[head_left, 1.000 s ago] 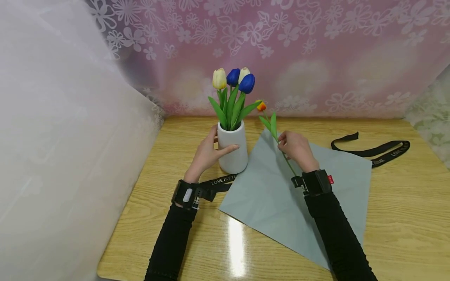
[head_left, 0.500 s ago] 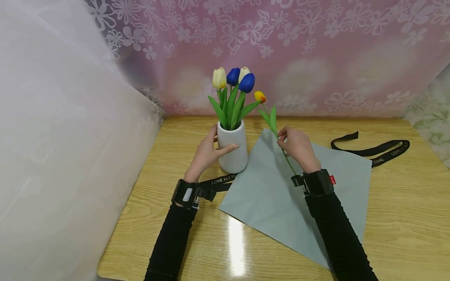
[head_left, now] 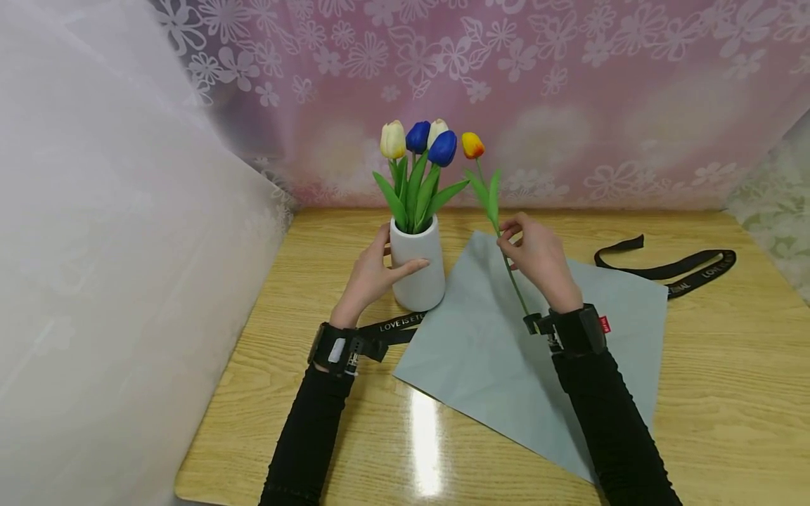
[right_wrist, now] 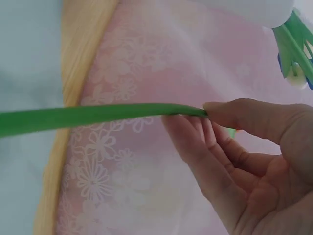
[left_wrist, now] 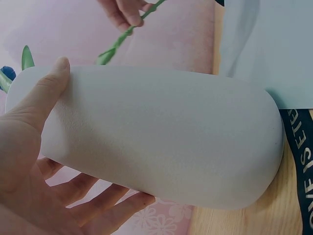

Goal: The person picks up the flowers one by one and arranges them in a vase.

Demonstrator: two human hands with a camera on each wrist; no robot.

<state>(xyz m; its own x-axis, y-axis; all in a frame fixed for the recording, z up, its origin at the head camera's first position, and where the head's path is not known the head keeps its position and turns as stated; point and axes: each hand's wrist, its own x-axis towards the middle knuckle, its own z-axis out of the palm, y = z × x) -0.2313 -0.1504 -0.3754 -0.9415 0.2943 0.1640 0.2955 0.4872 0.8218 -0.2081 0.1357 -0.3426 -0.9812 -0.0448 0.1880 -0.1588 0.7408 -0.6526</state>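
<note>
My left hand grips the white vase, thumb across its front and fingers round the far side. The vase stands upright; in the left wrist view its smooth wall fills the middle. Cream and blue tulips with green leaves rise out of it. To the right, my right hand pinches the green stem of a yellow-orange tulip between thumb and fingertips. That bloom points up, just right of the vase's flowers. In the right wrist view the stem runs left from the pinch.
A grey-blue wrapping sheet lies on the wooden table under the right arm. Black lettered ribbon curls at the right, and another ribbon piece lies by the vase's base. A pink floral curtain hangs behind.
My right hand has risen slightly with the yellow-orange tulip, whose bloom has moved up from beside the leaf tip to near the blue blooms' height. The left hand and vase stay put.
</note>
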